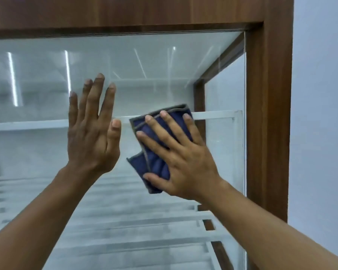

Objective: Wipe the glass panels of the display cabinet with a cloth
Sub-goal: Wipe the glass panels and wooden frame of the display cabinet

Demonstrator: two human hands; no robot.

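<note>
Pale blue-grey wall (320, 94) fills the right edge in the head view. Display cabinet takes most of the picture: brown wood frame (269, 114), top rail across, right post running down. Front glass panel (144, 61) shows streaky light reflections. Behind it, a white shelf bar (27, 124) runs across, with more white slats (125, 221) lower down. Side glass panel (224, 90) sits just inside the right post.

Left hand (92, 141) is raised, palm flat toward the front glass, fingers straight, slightly spread, pointing up. It holds nothing. Thumb is on the side nearest the cloth, close to it but apart. Cannot tell if the palm actually touches the glass. Left forearm comes up from the bottom left corner at a slant.

Right hand (187, 162) lies flat on the cloth (157, 165), fingers straight and spread, pointing up and left, pressing it against the front glass. Thumb is on the cloth's lower edge. Cloth is dark blue with grey edging, rumpled, on the right part of the panel at shelf-bar height, near the right post. Right forearm comes in from the bottom right corner.
</note>
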